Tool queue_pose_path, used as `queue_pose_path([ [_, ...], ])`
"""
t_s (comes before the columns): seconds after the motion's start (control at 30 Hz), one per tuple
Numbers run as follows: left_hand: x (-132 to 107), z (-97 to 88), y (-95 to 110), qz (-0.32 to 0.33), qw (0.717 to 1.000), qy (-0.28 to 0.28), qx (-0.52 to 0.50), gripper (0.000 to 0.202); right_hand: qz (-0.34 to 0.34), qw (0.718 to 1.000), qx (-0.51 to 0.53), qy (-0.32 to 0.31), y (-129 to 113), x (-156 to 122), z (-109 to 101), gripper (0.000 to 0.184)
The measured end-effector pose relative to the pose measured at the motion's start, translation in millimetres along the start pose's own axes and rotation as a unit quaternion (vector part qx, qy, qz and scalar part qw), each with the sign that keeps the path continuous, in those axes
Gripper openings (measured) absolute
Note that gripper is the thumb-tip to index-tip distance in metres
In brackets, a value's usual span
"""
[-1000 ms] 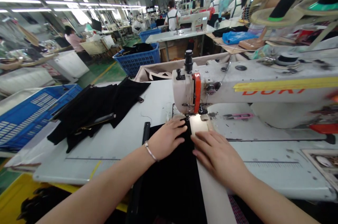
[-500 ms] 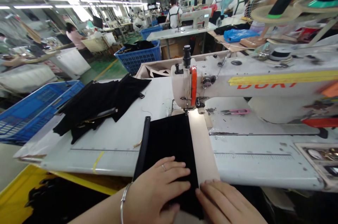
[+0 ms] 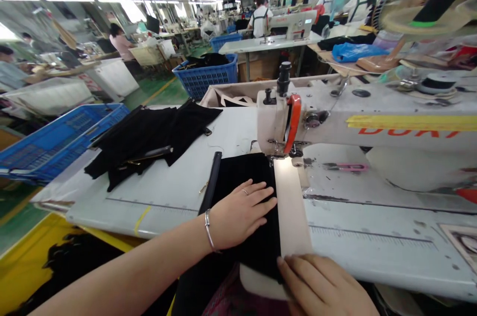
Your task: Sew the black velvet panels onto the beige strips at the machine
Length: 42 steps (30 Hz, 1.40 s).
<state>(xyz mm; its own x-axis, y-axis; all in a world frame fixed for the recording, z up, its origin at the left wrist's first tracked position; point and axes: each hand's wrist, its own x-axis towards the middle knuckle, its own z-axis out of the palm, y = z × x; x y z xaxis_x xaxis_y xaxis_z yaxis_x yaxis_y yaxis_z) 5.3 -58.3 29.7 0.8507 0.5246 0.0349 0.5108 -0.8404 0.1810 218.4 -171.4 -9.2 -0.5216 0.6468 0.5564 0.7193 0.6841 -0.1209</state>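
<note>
A black fabric piece (image 3: 238, 177) lies under the needle of a white sewing machine (image 3: 335, 112), with a cream strip (image 3: 292, 206) along its right edge. My left hand (image 3: 240, 214) lies flat on the black fabric, fingers stretched out toward the strip. My right hand (image 3: 320, 286) rests at the table's near edge, fingertips pressing the near end of the cream strip; only part of it shows. A black zipper edge (image 3: 210, 184) runs along the fabric's left side.
A pile of black pieces (image 3: 149, 137) lies on the left of the white table (image 3: 372, 236). Pink snips (image 3: 345, 167) sit beside the machine base. Blue crates (image 3: 48, 139) stand left, another blue crate (image 3: 206, 77) behind. Other people work at machines farther back.
Both hands drew back from the needle toward the table's near edge a second ago. Since then my left hand has slid forward again over the black fabric; the right stays near the edge.
</note>
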Motion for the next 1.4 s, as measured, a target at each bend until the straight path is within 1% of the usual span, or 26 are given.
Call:
queue_pose_path([
  [0.07,-5,-0.3,6,0.02,1.0,0.005,-0.011,0.04,0.001,1.0,0.003,-0.008,3,4,2,0.031],
  [0.17,-16,4.0,16,0.061,0.997,0.028,-0.041,0.038,0.001,1.0,0.008,-0.014,8,8,5,0.029],
  [0.23,-22,8.5,19,0.075,0.995,0.052,-0.051,0.033,0.004,1.0,0.009,-0.025,12,10,8,0.029],
  [0.3,-23,12.1,17,0.083,0.993,0.075,-0.048,0.026,0.006,0.999,0.011,-0.032,16,13,9,0.029],
  [0.4,-19,13.2,8,0.099,0.989,0.098,-0.047,0.023,0.014,0.999,0.025,-0.039,20,20,11,0.026],
  [0.6,-8,9.8,-10,0.111,0.989,0.095,-0.035,0.023,0.042,0.997,0.041,-0.056,30,33,12,0.027],
  [0.77,0,11.9,-22,0.138,0.984,0.112,-0.023,0.024,0.063,0.995,0.036,-0.068,39,38,16,0.03],
  [0.97,12,14.0,-37,0.132,0.983,0.125,-0.016,0.025,0.079,0.994,0.017,-0.075,48,47,20,0.029],
  [1.2,30,13.5,-53,0.131,0.984,0.124,0.004,0.023,0.089,0.992,0.005,-0.089,64,62,22,0.028],
  [1.4,44,13.5,-71,0.108,0.99,0.089,0.016,0.024,0.098,0.989,-0.017,-0.111,79,74,27,0.031],
])
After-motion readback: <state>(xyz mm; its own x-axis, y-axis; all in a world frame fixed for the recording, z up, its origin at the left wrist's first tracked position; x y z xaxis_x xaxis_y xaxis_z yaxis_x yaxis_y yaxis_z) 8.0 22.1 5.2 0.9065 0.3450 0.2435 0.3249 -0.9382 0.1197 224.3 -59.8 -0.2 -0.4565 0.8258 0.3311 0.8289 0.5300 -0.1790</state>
